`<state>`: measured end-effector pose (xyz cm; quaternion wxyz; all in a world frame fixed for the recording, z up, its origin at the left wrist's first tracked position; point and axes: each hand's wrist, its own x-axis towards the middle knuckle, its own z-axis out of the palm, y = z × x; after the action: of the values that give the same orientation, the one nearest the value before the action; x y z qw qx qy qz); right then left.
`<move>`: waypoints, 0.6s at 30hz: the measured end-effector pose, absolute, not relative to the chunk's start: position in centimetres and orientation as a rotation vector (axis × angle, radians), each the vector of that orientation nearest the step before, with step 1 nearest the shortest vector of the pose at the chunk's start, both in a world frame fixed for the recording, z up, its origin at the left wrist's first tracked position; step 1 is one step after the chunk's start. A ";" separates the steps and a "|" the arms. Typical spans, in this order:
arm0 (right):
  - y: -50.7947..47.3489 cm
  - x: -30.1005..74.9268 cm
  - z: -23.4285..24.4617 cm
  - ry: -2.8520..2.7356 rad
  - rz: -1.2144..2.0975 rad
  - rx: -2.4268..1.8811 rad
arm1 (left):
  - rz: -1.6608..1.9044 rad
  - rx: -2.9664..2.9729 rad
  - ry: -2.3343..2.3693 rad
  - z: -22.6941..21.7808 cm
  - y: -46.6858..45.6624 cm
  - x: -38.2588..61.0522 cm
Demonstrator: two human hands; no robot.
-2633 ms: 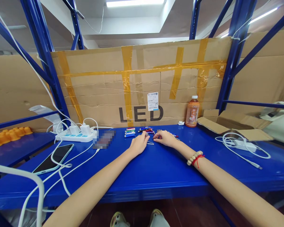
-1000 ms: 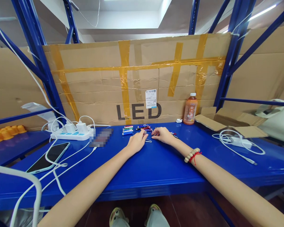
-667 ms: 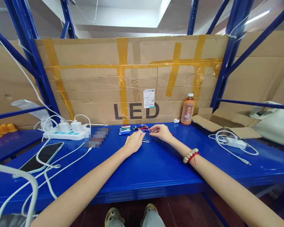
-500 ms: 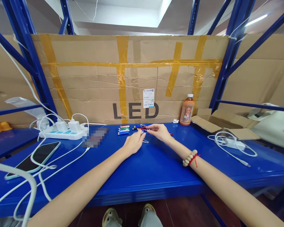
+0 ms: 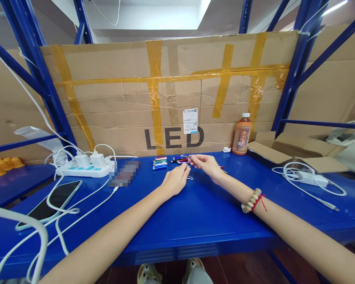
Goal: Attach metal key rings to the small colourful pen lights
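Both hands meet near the back of the blue metal shelf (image 5: 195,213). My left hand (image 5: 176,179) is curled, its fingertips pinching a small metal keyring clip (image 5: 189,177) that trails onto the shelf. My right hand (image 5: 206,163), with a bead bracelet at the wrist, pinches a small pen-shaped keychain light (image 5: 185,160) lifted from a loose pile. A neat row of such lights (image 5: 160,163) in green, red and blue lies just left of the hands.
A taped cardboard sheet marked LED (image 5: 171,94) walls the back. An orange drink bottle (image 5: 241,135) and an open carton (image 5: 296,152) stand right, with a coiled white cable (image 5: 307,177). Left lie a power strip (image 5: 84,169), a phone (image 5: 51,203) and white cords.
My right hand has lifted off the shelf and reached left to the pile, taking hold of a small light. My left hand stays on the clip. The camera view has shifted slightly.
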<state>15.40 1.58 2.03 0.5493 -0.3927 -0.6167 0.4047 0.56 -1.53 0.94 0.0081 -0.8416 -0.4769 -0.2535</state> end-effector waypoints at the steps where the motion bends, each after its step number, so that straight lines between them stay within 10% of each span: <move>1: 1.5 15.4 2.1 -1.440 0.971 -0.927 | -0.800 -2.627 -1.495 0.9 -1.5 0.6; 18: 1.4 16.0 2.4 -1.628 0.935 -0.878 | -1.070 -2.610 -1.405 0.5 -0.7 0.2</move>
<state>16.05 1.44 2.37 0.5095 -0.3644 -0.6760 0.3883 0.16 -0.75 0.47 -0.0048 -0.8282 -0.4458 -0.3397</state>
